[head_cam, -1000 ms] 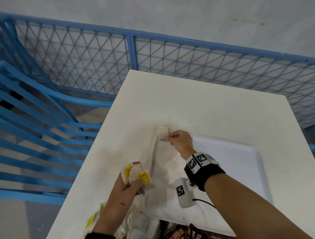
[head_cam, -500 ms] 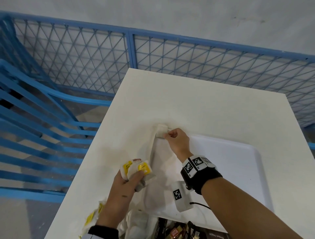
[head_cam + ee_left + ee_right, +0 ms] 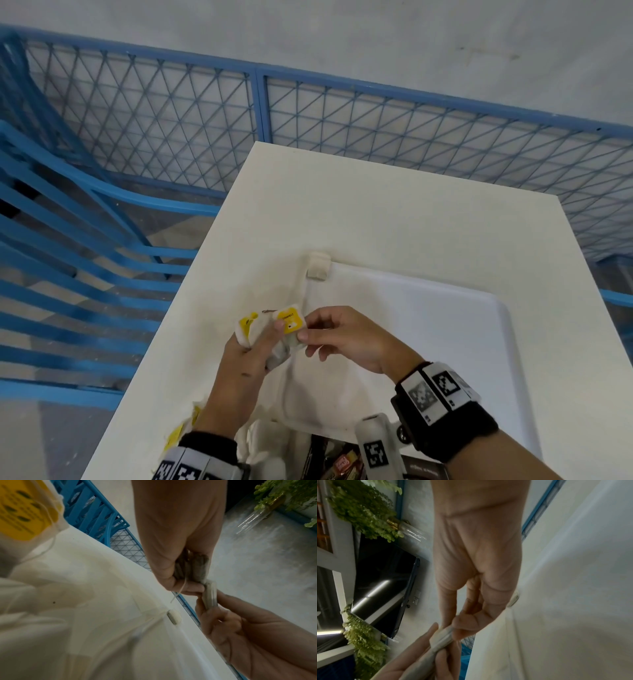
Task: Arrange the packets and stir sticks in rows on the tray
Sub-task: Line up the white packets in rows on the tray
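My left hand (image 3: 270, 334) grips a bunch of white packets with yellow labels (image 3: 289, 317) above the table, just left of the white tray (image 3: 445, 325). My right hand (image 3: 303, 337) meets it and pinches one grey-white packet (image 3: 210, 596) of the bunch between thumb and finger. In the right wrist view that packet (image 3: 442, 635) sits between the thumb and fingertips of both hands. One small white packet (image 3: 318, 270) lies alone at the tray's far left corner, seen as the same packet (image 3: 173, 618) in the left wrist view. No stir sticks can be told apart.
More yellow-labelled packets (image 3: 178, 431) lie at the table's near left edge, and dark wrapped items (image 3: 342, 462) lie at the near edge. A blue mesh fence (image 3: 260, 102) stands behind the white table (image 3: 411, 222), with a blue chair (image 3: 68, 240) at the left.
My right hand let go of the packet at the tray's far left corner, drew back toward me and now pinches a packet in the left hand's bunch. The left hand rose slightly.
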{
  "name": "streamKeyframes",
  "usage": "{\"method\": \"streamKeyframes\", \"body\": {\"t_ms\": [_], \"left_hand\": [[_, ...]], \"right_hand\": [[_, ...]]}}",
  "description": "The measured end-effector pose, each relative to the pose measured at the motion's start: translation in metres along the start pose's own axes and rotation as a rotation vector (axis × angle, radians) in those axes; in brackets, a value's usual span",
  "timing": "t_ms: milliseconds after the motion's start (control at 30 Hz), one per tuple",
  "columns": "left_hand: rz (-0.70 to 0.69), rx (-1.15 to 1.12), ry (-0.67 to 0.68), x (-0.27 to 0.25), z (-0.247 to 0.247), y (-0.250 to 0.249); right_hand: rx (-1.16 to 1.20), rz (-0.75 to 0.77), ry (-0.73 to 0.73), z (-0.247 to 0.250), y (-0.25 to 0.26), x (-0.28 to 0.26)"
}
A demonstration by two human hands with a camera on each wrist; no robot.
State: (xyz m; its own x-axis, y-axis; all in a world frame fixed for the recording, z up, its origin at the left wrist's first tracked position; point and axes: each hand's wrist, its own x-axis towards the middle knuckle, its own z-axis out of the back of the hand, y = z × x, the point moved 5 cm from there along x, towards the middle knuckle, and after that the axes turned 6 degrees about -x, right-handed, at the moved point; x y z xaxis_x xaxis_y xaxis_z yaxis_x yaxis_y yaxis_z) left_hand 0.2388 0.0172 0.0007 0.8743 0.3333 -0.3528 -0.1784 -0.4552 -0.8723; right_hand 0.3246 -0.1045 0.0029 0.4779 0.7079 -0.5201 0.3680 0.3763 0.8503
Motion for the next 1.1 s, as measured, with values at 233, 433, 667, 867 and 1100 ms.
{"method": "streamKeyframes", "body": {"t_ms": [233,433,667,867,1100], "left_hand": [[0.171,-0.289,-0.056,0.006,0.011,0.013],[0.140,-0.296,-0.035,0.005,0.011,0.015],[0.111,-0.212,-0.061,0.007,0.013,0.016],[0.116,-0.230,-0.056,0.009,0.014,0.023],[0.082,-0.217,-0.042,0.009,0.011,0.020]], "right_hand": [[0.412,0.032,-0.208,0.026,-0.010,0.009],[0.358,-0.003,-0.581,0.075,-0.020,0.025],[0.003,-0.050,-0.853,0.107,-0.023,0.044],[-0.151,-0.040,-0.851,0.115,-0.022,0.054],[-0.207,-0.056,-0.860,0.118,-0.028,0.062]]}}
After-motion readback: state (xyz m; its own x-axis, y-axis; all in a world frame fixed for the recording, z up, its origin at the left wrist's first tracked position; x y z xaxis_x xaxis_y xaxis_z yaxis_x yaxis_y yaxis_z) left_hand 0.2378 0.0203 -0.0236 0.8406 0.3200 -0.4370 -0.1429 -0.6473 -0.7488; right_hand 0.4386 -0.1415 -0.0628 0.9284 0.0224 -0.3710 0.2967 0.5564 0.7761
